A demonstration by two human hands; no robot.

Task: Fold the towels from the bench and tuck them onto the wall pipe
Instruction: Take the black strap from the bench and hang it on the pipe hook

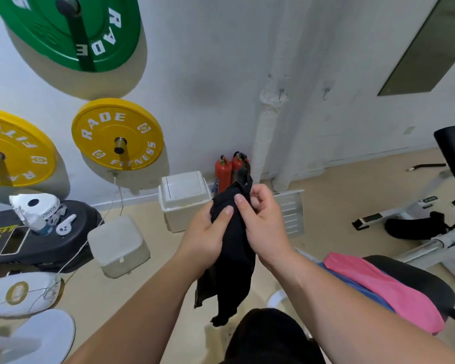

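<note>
Left hand [208, 232]: curled round black towel [229, 271], thumb laid across front of cloth, fingers hidden behind it. Right hand [264, 223]: pinching same towel nr. its top betw. thumb and curled fingers, just right of left hand, thumbs close together. Both hands at mid-frame, held out in front of body, above floor.

Black towel: bunched lengthwise, gripped nr. upper end. Short end poking up above right hand, overlapping view of two red fire extinguishers [227, 173]. Long remainder hanging free below both hands, lower tip nr. dark garment [268, 337] at bottom of frame. Not touching table or wall.

Pink towel [384, 290]: lying flat on black padded table [426, 282], right of right forearm, well apart from hands. Blue towel [352, 285] beneath it, edge only showing.

Wall pipe [267, 135]: white-wrapped, upright against wall, beyond hands and slightly right.

Further dark cloth [415, 227] on floor under white metal frame [431, 240], far right; cannot tell if towel.

Also noted: white lidded bin [184, 198] by wall, just left of extinguishers; yellow plate [117, 135] and green plate [71, 30] on wall pegs, upper left.
</note>
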